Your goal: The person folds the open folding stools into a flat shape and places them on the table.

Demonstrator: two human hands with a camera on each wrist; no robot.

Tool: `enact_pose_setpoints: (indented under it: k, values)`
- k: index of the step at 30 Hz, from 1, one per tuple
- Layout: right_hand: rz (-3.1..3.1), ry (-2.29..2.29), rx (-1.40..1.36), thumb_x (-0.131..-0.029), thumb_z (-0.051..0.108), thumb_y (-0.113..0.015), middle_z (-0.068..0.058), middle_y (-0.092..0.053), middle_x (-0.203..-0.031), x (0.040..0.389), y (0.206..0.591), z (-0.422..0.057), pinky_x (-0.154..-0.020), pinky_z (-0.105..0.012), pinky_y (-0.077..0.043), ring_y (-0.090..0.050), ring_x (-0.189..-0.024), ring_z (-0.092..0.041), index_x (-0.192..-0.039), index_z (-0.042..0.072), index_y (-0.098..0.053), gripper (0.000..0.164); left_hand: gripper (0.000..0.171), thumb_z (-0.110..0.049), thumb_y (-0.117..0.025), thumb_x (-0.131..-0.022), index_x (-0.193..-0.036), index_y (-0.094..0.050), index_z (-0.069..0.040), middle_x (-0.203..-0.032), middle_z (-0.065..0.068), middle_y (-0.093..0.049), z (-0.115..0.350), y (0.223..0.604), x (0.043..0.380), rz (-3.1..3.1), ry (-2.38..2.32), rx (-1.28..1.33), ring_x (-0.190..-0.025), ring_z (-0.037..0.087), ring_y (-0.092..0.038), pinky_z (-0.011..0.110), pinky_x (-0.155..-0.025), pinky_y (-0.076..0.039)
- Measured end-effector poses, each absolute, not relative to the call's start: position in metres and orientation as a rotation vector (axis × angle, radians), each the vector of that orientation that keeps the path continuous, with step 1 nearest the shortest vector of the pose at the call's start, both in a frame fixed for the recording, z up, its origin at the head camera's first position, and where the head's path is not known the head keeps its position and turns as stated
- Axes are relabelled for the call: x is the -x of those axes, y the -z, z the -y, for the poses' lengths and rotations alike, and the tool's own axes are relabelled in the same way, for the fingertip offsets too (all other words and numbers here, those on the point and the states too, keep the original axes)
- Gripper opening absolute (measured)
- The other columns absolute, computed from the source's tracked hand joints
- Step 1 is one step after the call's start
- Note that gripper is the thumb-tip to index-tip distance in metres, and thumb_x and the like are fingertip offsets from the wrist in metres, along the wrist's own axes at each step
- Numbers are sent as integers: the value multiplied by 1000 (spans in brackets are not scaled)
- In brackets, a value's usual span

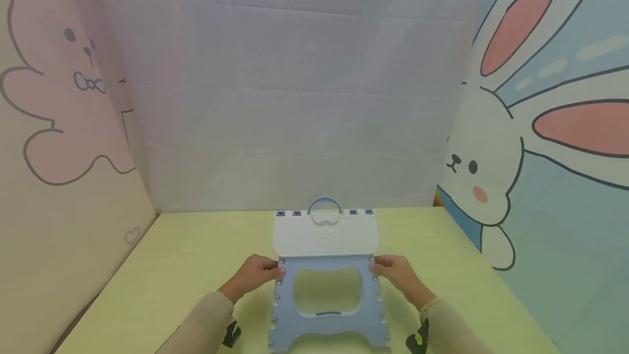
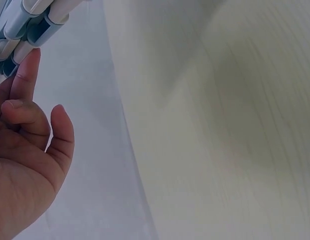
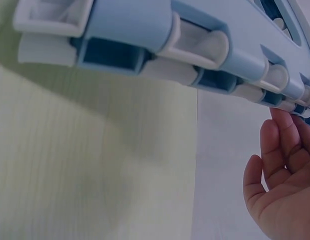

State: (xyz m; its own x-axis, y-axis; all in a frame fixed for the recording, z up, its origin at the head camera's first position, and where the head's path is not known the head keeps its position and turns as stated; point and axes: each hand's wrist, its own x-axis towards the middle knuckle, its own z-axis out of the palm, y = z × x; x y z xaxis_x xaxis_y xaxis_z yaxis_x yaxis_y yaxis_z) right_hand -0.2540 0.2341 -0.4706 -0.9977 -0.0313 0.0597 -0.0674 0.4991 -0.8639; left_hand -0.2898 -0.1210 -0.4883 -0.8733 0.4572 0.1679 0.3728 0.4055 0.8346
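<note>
A plastic folding step stool [image 1: 326, 239] faces me in the head view, its white textured top above a light blue leg panel [image 1: 288, 321] with a large cutout. A blue carrying handle [image 1: 324, 200] arches over the top edge. At the panel's upper left corner, my left hand [image 1: 251, 276] grips the edge, thumb in front. My right hand [image 1: 399, 277] holds the opposite edge the same way. In the left wrist view the fingers of the left hand [image 2: 32, 145] meet the hinged edge. The right wrist view shows white and blue hinge knuckles [image 3: 195, 45] beside the right hand [image 3: 290, 175].
The pale yellow wood-grain table [image 1: 206, 239] lies beneath the stool. A white sheet [image 1: 295, 97] hangs behind it. Side panels with a pink cartoon figure [image 1: 54, 70] and a white cartoon rabbit [image 1: 486, 152] flank the table.
</note>
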Motion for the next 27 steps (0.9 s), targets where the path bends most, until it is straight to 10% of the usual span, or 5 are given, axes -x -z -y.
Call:
enact_pose_setpoints:
  k: [27]
  values:
    - [2682, -1581, -161, -91, 16, -63, -20, -69, -99, 256, 487, -238, -92, -60, -41, -63, -96, -34, -107, -13, -63, 34, 26, -17, -67, -90, -93, -71, 9, -86, 15, -72, 120, 496, 294, -2535, -1406, -788, -79, 17, -62, 45, -75, -52]
